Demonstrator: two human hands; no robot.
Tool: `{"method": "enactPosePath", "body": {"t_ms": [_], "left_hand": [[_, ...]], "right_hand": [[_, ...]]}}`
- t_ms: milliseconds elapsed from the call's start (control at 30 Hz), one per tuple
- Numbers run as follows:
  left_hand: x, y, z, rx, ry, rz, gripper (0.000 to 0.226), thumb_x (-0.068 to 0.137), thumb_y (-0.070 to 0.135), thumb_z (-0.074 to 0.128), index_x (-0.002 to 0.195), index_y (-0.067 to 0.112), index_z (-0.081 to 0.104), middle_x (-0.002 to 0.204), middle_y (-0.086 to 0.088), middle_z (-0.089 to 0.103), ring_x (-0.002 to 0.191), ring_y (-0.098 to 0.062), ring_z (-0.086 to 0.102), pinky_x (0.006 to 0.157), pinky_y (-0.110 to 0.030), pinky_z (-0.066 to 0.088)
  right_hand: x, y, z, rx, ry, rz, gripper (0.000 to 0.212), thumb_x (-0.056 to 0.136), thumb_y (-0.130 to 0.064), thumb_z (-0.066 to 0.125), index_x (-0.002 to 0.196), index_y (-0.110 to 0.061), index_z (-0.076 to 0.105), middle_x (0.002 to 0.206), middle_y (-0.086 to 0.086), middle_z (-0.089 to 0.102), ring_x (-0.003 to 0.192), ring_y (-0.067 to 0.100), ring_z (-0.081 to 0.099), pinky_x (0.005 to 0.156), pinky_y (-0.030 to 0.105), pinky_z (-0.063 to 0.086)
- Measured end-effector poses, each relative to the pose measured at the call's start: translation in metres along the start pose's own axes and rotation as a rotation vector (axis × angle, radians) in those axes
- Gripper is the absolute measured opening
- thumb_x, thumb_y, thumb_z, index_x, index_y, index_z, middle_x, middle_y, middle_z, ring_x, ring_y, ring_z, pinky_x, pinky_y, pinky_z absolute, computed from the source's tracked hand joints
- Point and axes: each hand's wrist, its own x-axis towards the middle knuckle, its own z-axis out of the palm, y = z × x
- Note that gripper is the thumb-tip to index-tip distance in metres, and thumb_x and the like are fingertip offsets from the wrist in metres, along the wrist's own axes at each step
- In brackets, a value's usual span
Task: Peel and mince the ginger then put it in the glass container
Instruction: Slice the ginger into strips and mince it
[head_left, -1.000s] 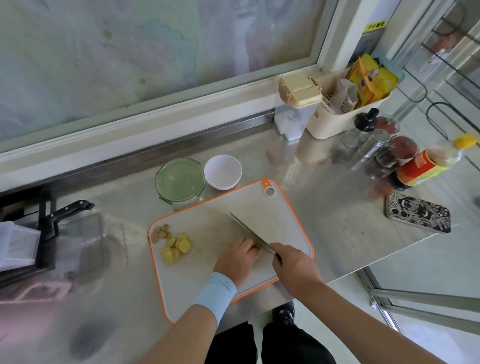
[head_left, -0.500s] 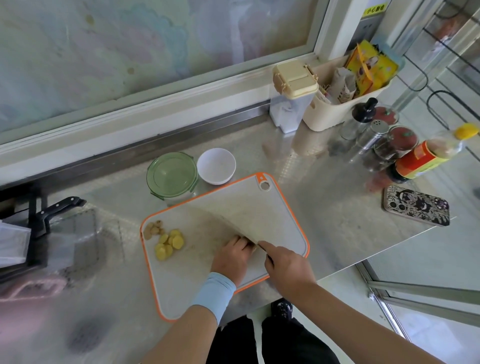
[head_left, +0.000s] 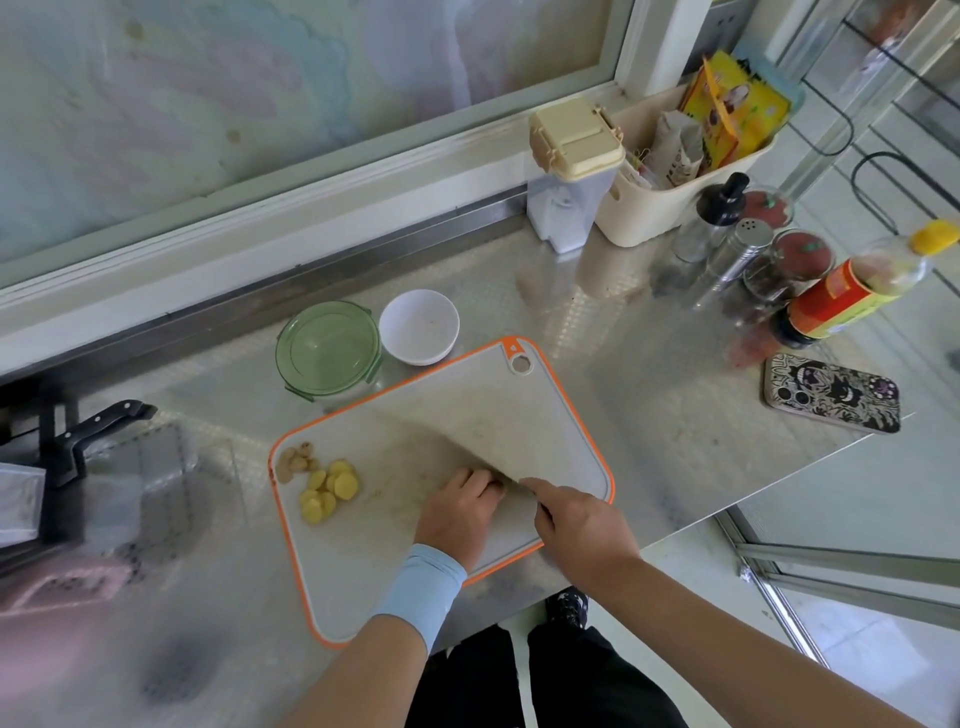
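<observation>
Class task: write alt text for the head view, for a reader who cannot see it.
On an orange-rimmed cutting board, the right hand grips a blurred knife beside the left hand, whose curled fingers hide what they press. Ginger slices lie at the board's left; a green-lidded glass container stands behind.

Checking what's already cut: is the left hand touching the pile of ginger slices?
Apart. The head view shows bare cutting board between the left hand and the ginger slices.

Light-blue wrist sleeve (head_left: 422, 586) — black trousers (head_left: 597, 680), dark shoe (head_left: 569, 605).
</observation>
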Motion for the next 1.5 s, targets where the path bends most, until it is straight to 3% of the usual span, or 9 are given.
{"method": "enactPosePath", "body": {"t_ms": [200, 367, 533, 667, 933, 1133, 1267, 1500], "left_hand": [[0.0, 0.0, 0.001, 0.048, 0.015, 0.0, 0.028, 0.072, -0.006, 0.063, 0.083, 0.018, 0.072, 0.078, 0.001, 0.059, 0.067, -0.02, 0.051, 0.05, -0.032, 0.047], [0.0, 0.003, 0.0, 0.052, 0.051, 0.007, 0.024, 0.077, -0.003, 0.065, 0.089, 0.015, 0.075, 0.084, -0.001, 0.066, 0.073, -0.022, 0.06, 0.055, -0.032, 0.052], [-0.002, 0.003, 0.002, 0.057, 0.046, -0.014, 0.026, 0.084, 0.0, 0.059, 0.092, 0.017, 0.075, 0.087, 0.0, 0.067, 0.076, -0.021, 0.062, 0.057, -0.032, 0.053], [-0.001, 0.004, -0.002, 0.048, 0.046, -0.017, 0.026, 0.081, -0.002, 0.064, 0.091, 0.019, 0.076, 0.086, 0.001, 0.066, 0.076, -0.021, 0.061, 0.059, -0.03, 0.051], [0.002, 0.005, -0.004, 0.024, 0.019, -0.023, 0.026, 0.074, -0.001, 0.073, 0.089, 0.02, 0.075, 0.084, 0.001, 0.065, 0.074, -0.021, 0.059, 0.057, -0.03, 0.05], [0.002, 0.003, 0.0, 0.017, -0.003, -0.041, 0.029, 0.074, -0.003, 0.069, 0.091, 0.02, 0.075, 0.085, 0.002, 0.065, 0.074, -0.022, 0.06, 0.055, -0.033, 0.051], [0.002, 0.004, -0.001, 0.015, -0.013, -0.06, 0.03, 0.072, -0.003, 0.069, 0.088, 0.021, 0.075, 0.083, 0.003, 0.064, 0.073, -0.021, 0.059, 0.053, -0.032, 0.049], [0.001, 0.004, -0.002, -0.042, 0.001, -0.076, 0.032, 0.066, -0.007, 0.069, 0.086, 0.018, 0.074, 0.085, 0.005, 0.066, 0.075, -0.019, 0.058, 0.056, -0.028, 0.047]], "right_hand": [[-0.002, -0.006, 0.003, -0.022, 0.001, -0.02, 0.044, 0.1, -0.021, 0.038, 0.14, -0.038, 0.045, 0.088, 0.002, 0.06, 0.078, 0.028, 0.062, 0.065, 0.037, 0.052], [-0.01, -0.009, 0.008, -0.095, 0.076, -0.046, 0.043, 0.092, -0.01, 0.051, 0.128, -0.03, 0.059, 0.067, 0.003, 0.051, 0.051, 0.032, 0.052, 0.045, 0.04, 0.05], [-0.012, -0.008, 0.006, -0.125, 0.052, -0.033, 0.044, 0.094, -0.011, 0.049, 0.132, -0.033, 0.054, 0.071, 0.004, 0.052, 0.056, 0.033, 0.054, 0.05, 0.038, 0.051], [-0.012, -0.005, 0.005, -0.179, 0.03, -0.028, 0.049, 0.087, -0.005, 0.056, 0.129, -0.031, 0.056, 0.065, 0.002, 0.049, 0.049, 0.031, 0.052, 0.045, 0.038, 0.05], [-0.01, -0.004, 0.001, -0.158, -0.056, -0.025, 0.052, 0.093, -0.007, 0.042, 0.137, -0.035, 0.041, 0.077, 0.0, 0.049, 0.063, 0.029, 0.055, 0.057, 0.038, 0.053], [-0.007, -0.004, -0.003, -0.157, -0.14, -0.004, 0.057, 0.092, -0.004, 0.043, 0.138, -0.036, 0.034, 0.08, -0.001, 0.053, 0.068, 0.028, 0.057, 0.062, 0.042, 0.055], [-0.004, -0.001, -0.008, -0.18, -0.189, -0.005, 0.06, 0.093, -0.002, 0.044, 0.142, -0.035, 0.031, 0.08, -0.002, 0.053, 0.067, 0.024, 0.054, 0.062, 0.036, 0.051], [0.006, -0.003, -0.011, -0.186, -0.225, 0.023, 0.048, 0.091, 0.0, 0.046, 0.127, -0.03, 0.036, 0.073, 0.002, 0.058, 0.066, 0.025, 0.059, 0.058, 0.039, 0.052]]}}
